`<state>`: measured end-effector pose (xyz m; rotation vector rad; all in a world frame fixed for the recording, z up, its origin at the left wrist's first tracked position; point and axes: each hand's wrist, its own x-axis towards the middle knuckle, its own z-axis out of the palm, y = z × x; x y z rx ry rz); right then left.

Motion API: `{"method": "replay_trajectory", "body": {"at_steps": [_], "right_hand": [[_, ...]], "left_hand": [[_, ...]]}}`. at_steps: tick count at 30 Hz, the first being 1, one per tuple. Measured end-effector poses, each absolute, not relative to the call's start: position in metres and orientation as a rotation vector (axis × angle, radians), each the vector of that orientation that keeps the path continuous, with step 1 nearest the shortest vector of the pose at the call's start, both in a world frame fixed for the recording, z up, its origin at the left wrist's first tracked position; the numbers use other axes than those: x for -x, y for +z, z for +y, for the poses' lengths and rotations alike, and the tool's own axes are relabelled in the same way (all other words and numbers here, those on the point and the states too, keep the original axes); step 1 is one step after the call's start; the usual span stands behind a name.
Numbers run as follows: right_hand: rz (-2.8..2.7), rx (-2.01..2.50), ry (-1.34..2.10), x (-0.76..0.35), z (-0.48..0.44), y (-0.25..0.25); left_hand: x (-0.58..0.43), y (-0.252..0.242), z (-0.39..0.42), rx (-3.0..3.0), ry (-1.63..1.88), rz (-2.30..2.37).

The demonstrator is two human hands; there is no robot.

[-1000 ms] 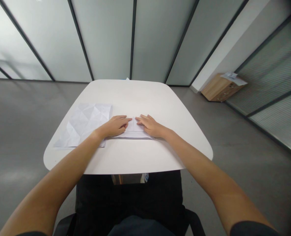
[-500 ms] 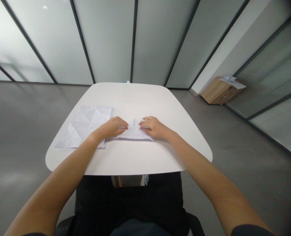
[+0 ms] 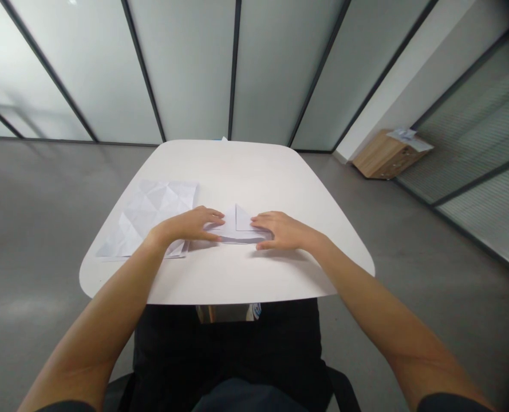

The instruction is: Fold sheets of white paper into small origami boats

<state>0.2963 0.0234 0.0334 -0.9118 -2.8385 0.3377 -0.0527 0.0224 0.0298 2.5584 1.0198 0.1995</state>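
White table (image 3: 245,274) beneath folded paper (image 3: 243,220)

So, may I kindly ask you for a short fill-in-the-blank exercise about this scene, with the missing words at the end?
1. The folded paper, between the left hand and the right hand, has its pointed tip on the ____ side, not the near one.
2. The creased sheets lie closer to the ____ hand.
3. The colour of the table is ____.
4. The wooden box is off to the ____ of the table, not the left.

Missing words: far; left; white; right.
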Motion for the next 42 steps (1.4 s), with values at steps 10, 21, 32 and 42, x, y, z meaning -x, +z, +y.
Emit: {"method": "replay_trajectory", "body": {"at_steps": [10, 21, 32, 42], "right_hand": [[-2.693, 0.933, 0.325, -0.299, 0.024, 0.016], [-2.45, 1.103, 0.418, -0.295, 0.03, 0.004], [-2.534, 1.267, 0.326, -0.296, 0.032, -0.006], [-2.479, 1.271, 0.444, -0.294, 0.034, -0.008]], "left_hand": [[0.051, 0.029, 0.027, -2.469, 0.266, 1.084], [0.058, 0.021, 0.034, -2.47, 0.309, 1.2], [0.053, 0.024, 0.032, -2.476, 0.278, 1.295], [0.053, 0.014, 0.033, -2.201, 0.447, 1.181]]}}
